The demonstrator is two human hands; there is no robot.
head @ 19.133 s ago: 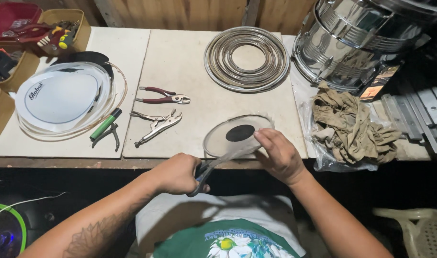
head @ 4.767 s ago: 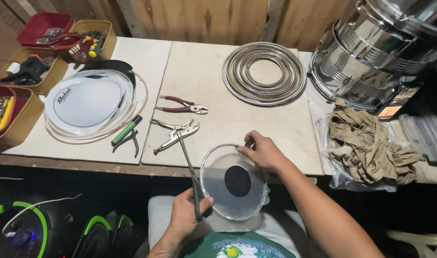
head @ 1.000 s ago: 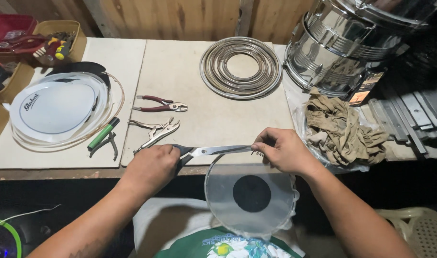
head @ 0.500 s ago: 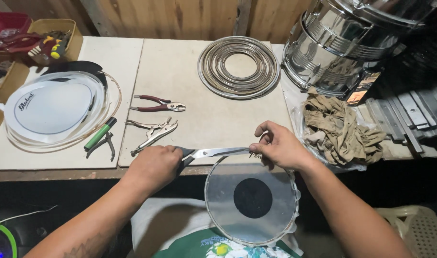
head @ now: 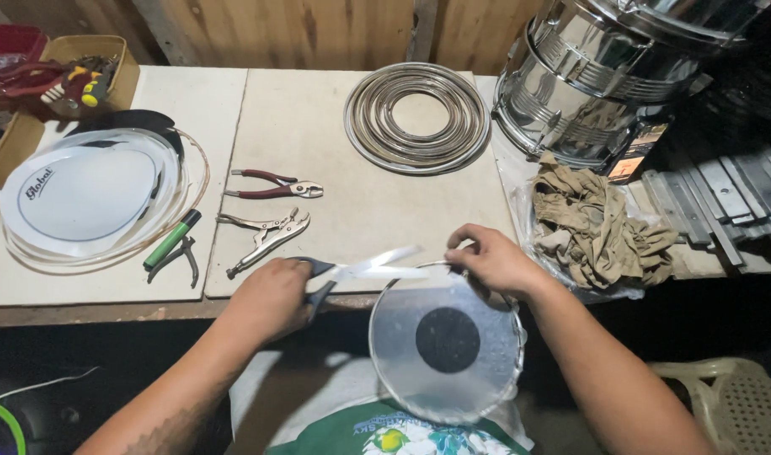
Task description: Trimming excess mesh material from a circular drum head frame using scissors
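The clear round drumhead with a black centre dot sits low in the frame, just off the tabletop edge. The right hand pinches its rim at 12 o'clock; the left hand, at 9 o'clock, has its grip clenched on open scissors. Cutting well likely needs taut film and short bites along the rim.

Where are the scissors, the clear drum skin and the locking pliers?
scissors point(head: 377, 270): head view, on the open blades.
clear drum skin point(head: 486, 379): head view, on the clear film.
locking pliers point(head: 272, 238): head view, on the jaws' body.
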